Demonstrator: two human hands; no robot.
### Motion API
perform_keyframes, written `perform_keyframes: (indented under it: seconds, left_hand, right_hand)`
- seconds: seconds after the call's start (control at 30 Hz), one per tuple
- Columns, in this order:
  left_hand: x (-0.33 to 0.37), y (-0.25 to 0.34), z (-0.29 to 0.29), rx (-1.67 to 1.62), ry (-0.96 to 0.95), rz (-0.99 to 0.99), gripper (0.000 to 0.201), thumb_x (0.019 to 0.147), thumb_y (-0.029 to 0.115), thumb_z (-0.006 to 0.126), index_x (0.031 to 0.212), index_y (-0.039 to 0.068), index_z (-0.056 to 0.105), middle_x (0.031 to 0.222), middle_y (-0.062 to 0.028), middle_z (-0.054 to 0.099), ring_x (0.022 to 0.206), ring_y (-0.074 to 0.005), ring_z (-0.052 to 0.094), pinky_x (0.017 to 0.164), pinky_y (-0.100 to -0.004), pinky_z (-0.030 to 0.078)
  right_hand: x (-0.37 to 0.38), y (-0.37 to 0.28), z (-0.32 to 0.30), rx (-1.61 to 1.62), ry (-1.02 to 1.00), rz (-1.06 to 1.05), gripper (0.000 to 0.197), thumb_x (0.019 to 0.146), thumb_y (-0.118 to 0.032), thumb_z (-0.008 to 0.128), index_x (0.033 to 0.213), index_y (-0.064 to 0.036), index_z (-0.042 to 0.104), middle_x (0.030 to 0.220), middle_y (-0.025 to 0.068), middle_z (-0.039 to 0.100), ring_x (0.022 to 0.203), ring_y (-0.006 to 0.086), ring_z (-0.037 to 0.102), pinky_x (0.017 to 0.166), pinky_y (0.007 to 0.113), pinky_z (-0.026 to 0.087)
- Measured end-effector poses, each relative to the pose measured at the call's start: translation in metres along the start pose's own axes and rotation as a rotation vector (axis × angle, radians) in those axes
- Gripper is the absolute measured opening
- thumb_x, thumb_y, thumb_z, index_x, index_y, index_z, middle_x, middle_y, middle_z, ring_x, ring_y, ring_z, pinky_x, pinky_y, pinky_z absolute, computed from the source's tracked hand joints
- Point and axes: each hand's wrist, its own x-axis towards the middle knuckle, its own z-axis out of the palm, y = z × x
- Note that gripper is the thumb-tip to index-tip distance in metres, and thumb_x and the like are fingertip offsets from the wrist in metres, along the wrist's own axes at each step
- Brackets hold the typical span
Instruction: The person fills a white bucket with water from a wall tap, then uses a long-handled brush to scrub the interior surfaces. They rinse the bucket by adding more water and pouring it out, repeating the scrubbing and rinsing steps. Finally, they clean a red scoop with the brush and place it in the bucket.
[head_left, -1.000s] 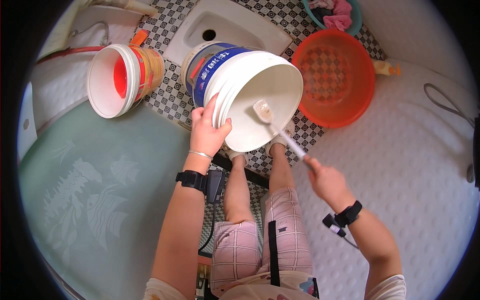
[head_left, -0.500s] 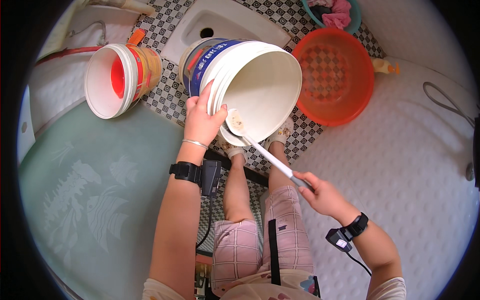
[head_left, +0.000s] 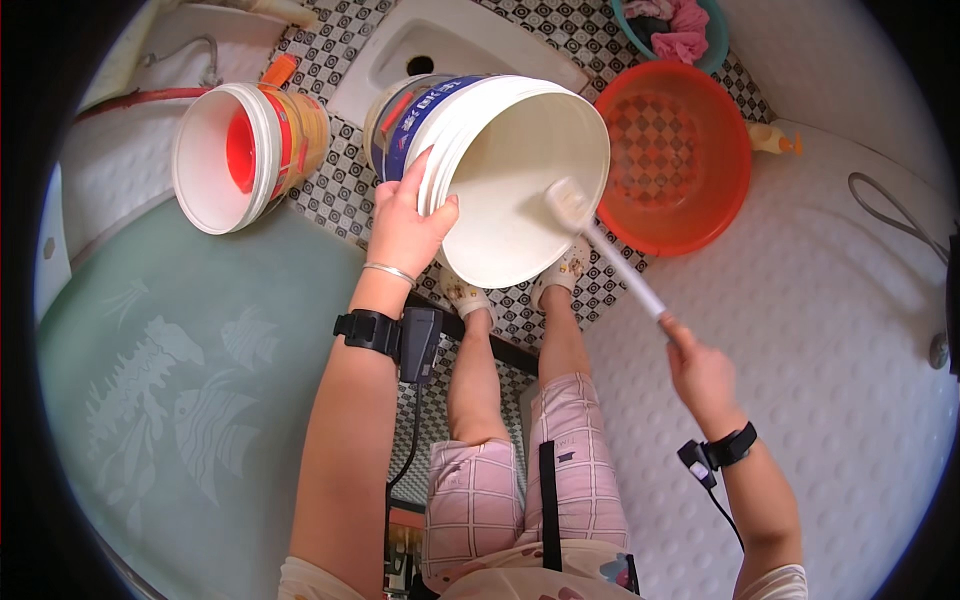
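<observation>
A large white bucket (head_left: 530, 240) with a blue band lies tilted, its wide mouth facing me. My left hand (head_left: 405, 225) grips its near left rim, fingers on the outside wall and thumb at the lip. In my right hand (head_left: 700, 375) is the end of the handle of a long-handled scrubbing brush (head_left: 625, 265). The brush's pale head is at the right part of the bucket's mouth, over the inner wall; whether it touches is unclear. Motion blurs the brush and my right hand slightly.
A yellow-and-red bucket (head_left: 262, 150) lies tipped at the left, near a red hose (head_left: 140, 103). Behind is a white squat toilet (head_left: 365, 85). To the right stand an orange basin (head_left: 725, 205) and a teal basin (head_left: 716, 50) of clothes. A frosted glass panel (head_left: 190, 310) fills the left.
My right hand has moved right, swinging the brush head from the bucket's near left rim up and across to its right side. My left hand still holds the rim, nearly unmoved.
</observation>
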Motion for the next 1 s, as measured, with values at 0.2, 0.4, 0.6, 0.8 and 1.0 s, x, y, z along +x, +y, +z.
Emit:
perform_keyframes:
  seconds: [0.2,0.4,0.6,0.8,1.0]
  left_hand:
    - [0.023,-0.005,-0.002,-0.082,0.029,-0.035,0.072,0.082,0.032,0.071,0.149,0.025,0.046,0.113,-0.0244,0.054,0.106,-0.0373,0.058,0.1,-0.0399,0.047]
    - [0.023,-0.004,0.0,0.003,-0.012,0.015,0.074,0.081,0.035,0.073,0.149,0.025,0.046,0.115,-0.0243,0.053,0.107,-0.0379,0.059,0.101,-0.0395,0.047]
    - [0.034,0.006,0.002,-0.012,0.061,0.015,0.069,0.084,0.032,0.071,0.148,0.024,0.048,0.115,-0.0228,0.051,0.107,-0.0371,0.056,0.102,-0.0387,0.046]
    - [0.054,0.004,-0.015,-0.043,0.017,-0.024,0.07,0.084,0.03,0.071,0.149,0.019,0.047,0.119,-0.023,0.048,0.111,-0.0351,0.053,0.103,-0.0363,0.044]
    - [0.061,0.003,-0.007,-0.112,0.033,0.032,0.074,0.083,0.03,0.071,0.15,0.015,0.045,0.122,-0.0225,0.045,0.112,-0.0354,0.05,0.104,-0.0369,0.042]
  right_hand:
    - [-0.006,0.003,-0.011,0.115,-0.207,-0.049,0.04,0.095,-0.023,0.061,0.134,-0.0304,0.056,0.07,0.0145,0.066,0.062,0.0368,0.065,0.055,0.049,0.052]
    - [0.032,0.006,-0.004,0.099,-0.045,0.088,0.041,0.094,-0.022,0.061,0.134,-0.0276,0.055,0.078,0.0159,0.068,0.07,0.0406,0.066,0.061,0.051,0.052]
    - [0.136,-0.072,0.023,0.108,-0.308,-0.356,0.038,0.095,-0.02,0.053,0.131,-0.0279,0.056,0.082,0.0124,0.071,0.079,0.0334,0.07,0.066,0.047,0.055]
    - [0.288,-0.129,0.016,-0.272,-0.118,-0.431,0.041,0.098,-0.01,0.043,0.134,-0.0191,0.059,0.09,0.0091,0.072,0.09,0.0293,0.071,0.072,0.044,0.055]
    - [0.321,-0.158,0.013,-0.147,0.065,-0.398,0.043,0.095,-0.008,0.047,0.137,-0.0157,0.054,0.085,0.0084,0.071,0.083,0.0309,0.071,0.073,0.044,0.054]
